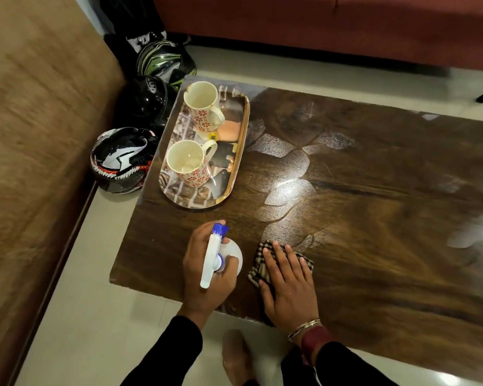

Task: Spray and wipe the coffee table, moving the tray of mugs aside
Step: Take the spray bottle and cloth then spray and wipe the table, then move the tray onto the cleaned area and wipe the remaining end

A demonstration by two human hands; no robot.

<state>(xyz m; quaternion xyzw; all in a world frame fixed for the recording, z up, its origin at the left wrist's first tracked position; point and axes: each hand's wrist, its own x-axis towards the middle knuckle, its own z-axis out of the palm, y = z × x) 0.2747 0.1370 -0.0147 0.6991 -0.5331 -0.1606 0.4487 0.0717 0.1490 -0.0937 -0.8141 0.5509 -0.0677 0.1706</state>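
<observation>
The dark wooden coffee table [374, 218] fills the middle and right, with wet spray patches across its centre. An oval tray [241, 140] with a picture print stands at the table's left end. It holds two cream mugs with red flowers, one at the back [202, 107] and one nearer [188, 165]. My left hand [204, 271] grips a white spray bottle [215, 257] with a blue nozzle, upright near the front left edge. My right hand [287, 285] lies flat, fingers spread, on a checked cloth [262, 263] pressed to the table.
Three motorcycle helmets sit on the floor left of the table: a black-white one [120, 160], a black one [145, 101] and a green-streaked one [165, 61]. A brown sofa [39, 135] runs along the left, a red sofa [332, 20] along the back. My foot [236, 355] is on the pale floor.
</observation>
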